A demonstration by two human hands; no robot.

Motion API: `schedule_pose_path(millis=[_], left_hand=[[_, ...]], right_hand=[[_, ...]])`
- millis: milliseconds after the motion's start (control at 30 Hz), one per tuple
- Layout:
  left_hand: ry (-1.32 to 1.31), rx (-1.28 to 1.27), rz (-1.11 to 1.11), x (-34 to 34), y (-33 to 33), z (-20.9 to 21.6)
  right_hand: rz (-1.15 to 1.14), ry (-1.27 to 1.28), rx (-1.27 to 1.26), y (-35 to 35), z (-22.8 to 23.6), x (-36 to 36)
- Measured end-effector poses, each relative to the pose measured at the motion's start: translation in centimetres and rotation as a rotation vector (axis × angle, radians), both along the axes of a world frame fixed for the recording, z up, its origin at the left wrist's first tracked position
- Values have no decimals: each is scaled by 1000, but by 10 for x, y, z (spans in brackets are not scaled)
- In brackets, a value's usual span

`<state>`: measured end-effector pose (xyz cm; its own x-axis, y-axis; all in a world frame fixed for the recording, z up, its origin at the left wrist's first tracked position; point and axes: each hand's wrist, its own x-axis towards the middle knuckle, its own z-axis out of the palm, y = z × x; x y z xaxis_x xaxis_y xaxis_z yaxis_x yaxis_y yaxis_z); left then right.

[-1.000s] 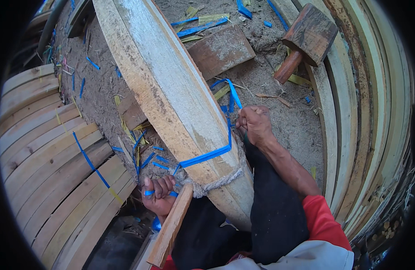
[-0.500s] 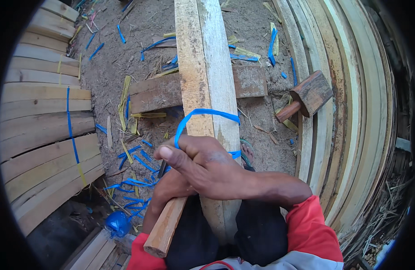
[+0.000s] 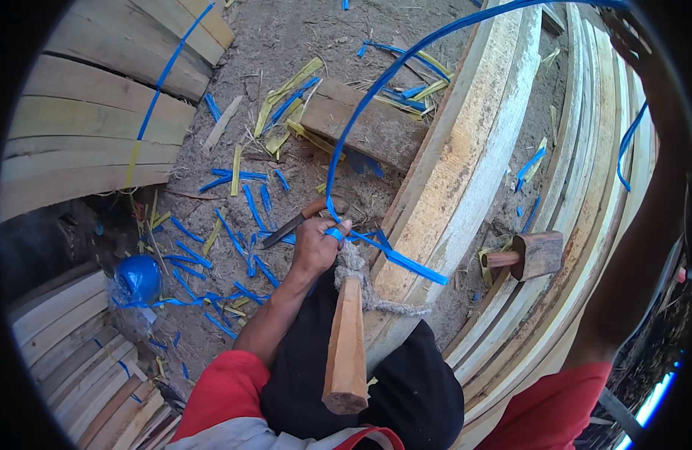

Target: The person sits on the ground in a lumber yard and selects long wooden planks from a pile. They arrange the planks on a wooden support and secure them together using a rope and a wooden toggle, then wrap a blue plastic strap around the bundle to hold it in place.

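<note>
My left hand is closed on a blue plastic strap, with a loop of it across a finger. The strap arcs up toward my raised right hand, dark at the upper right rim and closed on it; a loose tail hangs below. Another stretch of strap crosses two long timbers lying between my legs. A shaggy grey rope runs over the timbers to a tapered wooden stick. Beside my left hand is a wooden-handled knife; whether I grip it, I cannot tell.
A wooden mallet rests at the right by long stacked boards. Bundled timber stands at the left. A wooden block lies under the timbers. Blue and yellow strap scraps and a blue ball-like bundle litter the ground.
My right arm has swung from across my left wrist up to the far right, drawing the strap into a long arc. The view has turned; the rope and knife now show.
</note>
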<state>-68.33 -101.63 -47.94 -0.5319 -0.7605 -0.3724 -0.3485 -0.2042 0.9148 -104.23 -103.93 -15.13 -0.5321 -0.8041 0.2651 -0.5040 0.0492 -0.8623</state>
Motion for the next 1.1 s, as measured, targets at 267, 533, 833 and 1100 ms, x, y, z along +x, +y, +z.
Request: schedule_pose_path(millis=[267, 533, 833, 1100], left_hand=[[-370, 393, -180, -54, -7, -45], [-378, 323, -585, -61, -9, -102], [-269, 297, -645, -73, 5, -159], [-462, 218, -168, -80, 2, -91]], right_hand=[[-565, -891, 275, 225, -335, 134], [-503, -1205, 303, 277, -351, 196], [-209, -1868, 154, 231, -427, 188], [-245, -1876, 40, 215, -466, 159]])
